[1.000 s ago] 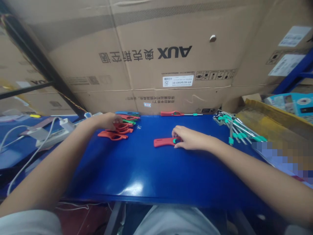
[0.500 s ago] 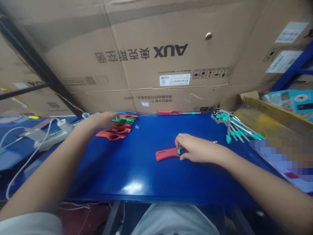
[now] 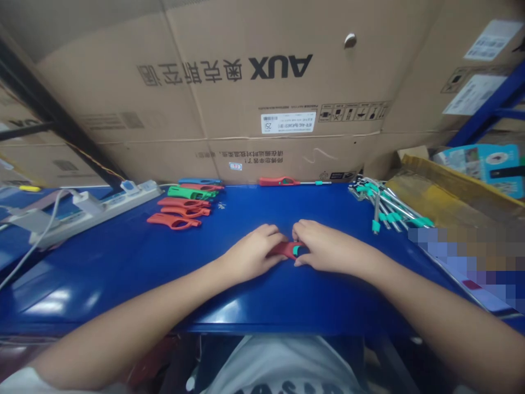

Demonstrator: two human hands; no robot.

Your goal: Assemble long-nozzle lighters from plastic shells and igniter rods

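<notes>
Both hands meet over the blue table around one red lighter handle (image 3: pixel 288 250) with a teal trigger piece. My left hand (image 3: pixel 256 253) is closed on the handle's left end, its fingers covering that part. My right hand (image 3: pixel 322 246) grips the other end by the trigger, and whatever lies under its palm is hidden. To the left lies a row of handle shells: a blue one (image 3: pixel 200 181), a green one (image 3: pixel 191 193) and several red and orange ones (image 3: pixel 174 221). A red lighter (image 3: pixel 279 181) with its metal rod attached rests along the back.
Several metal rods with teal pieces (image 3: pixel 388 205) are heaped at the right, beside a cardboard box (image 3: pixel 447 191). A white power strip (image 3: pixel 98 210) with plugs and cables lies at the left. Tiny pale bits (image 3: pixel 222 206) sit near the shells. A large carton (image 3: pixel 229 115) walls off the back.
My left hand has come from the row of shells to the red lighter handle and closed on its left end. My right hand keeps its grip. The view has shifted slightly.
</notes>
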